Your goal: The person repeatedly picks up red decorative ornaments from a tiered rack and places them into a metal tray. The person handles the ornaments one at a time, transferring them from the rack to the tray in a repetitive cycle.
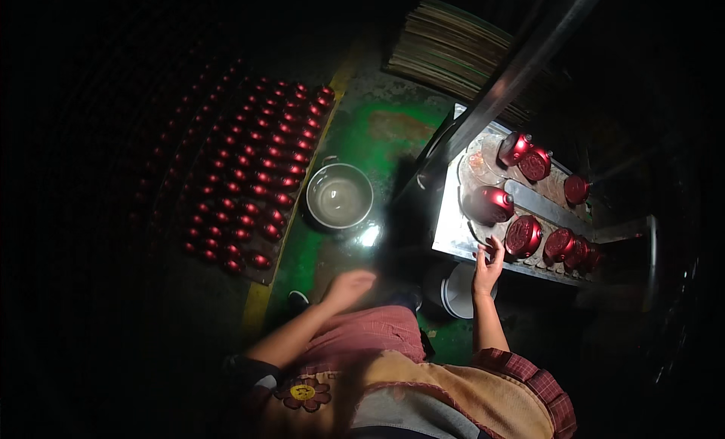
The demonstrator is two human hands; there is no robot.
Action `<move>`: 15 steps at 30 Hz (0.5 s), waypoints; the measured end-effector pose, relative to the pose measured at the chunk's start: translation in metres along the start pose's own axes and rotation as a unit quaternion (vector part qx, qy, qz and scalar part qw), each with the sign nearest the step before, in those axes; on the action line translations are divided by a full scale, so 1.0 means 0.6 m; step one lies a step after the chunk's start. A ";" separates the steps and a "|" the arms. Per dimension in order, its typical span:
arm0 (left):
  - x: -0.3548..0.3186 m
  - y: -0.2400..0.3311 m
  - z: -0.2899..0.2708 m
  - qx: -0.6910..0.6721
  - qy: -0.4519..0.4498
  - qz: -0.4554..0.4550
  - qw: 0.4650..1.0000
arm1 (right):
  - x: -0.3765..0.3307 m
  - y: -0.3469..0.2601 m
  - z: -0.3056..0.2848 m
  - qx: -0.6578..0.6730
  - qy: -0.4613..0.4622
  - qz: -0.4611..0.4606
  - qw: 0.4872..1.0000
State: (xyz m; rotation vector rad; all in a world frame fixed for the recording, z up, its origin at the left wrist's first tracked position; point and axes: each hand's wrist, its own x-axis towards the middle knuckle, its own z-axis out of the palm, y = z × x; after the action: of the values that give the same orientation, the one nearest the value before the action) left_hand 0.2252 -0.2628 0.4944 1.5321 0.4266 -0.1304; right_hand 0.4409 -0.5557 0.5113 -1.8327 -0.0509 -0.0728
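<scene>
Shiny red metal pieces (pixel 523 236) sit in a ring on a lit metal work table (pixel 453 231) to my right. My right hand (pixel 488 265) rests open at the table's near edge, fingertips just short of one red piece and touching none that I can see. My left hand (pixel 349 286) hovers low over the green floor, blurred, fingers loosely curled and nothing visible in it. It is nearest a round metal bowl (pixel 340 197) of cloudy liquid.
Several rows of red pieces (pixel 249 178) lie on a dark tray on the floor to the left. A stack of flat boards (pixel 453 54) stands at the back. A slanted metal bar (pixel 521 69) crosses above the table. A white bucket (pixel 458 292) sits under the table edge.
</scene>
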 end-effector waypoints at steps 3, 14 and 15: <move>-0.081 -0.119 -0.189 -0.002 0.161 -0.046 0.986 | -0.067 -0.051 0.210 0.032 -0.223 0.048 0.973; -0.171 -0.606 -0.493 0.147 0.469 -0.233 0.839 | -0.297 0.237 0.909 -0.310 -0.676 -0.182 0.643; -0.132 -0.640 -0.501 0.186 0.446 -0.250 0.839 | -0.318 0.285 0.971 -0.327 -0.685 -0.215 0.615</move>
State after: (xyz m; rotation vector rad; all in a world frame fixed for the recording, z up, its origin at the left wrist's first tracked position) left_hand -0.0362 -0.0003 0.1671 1.7681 1.6323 0.1213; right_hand 0.2770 -0.0371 0.1815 -2.0870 -1.7513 1.1474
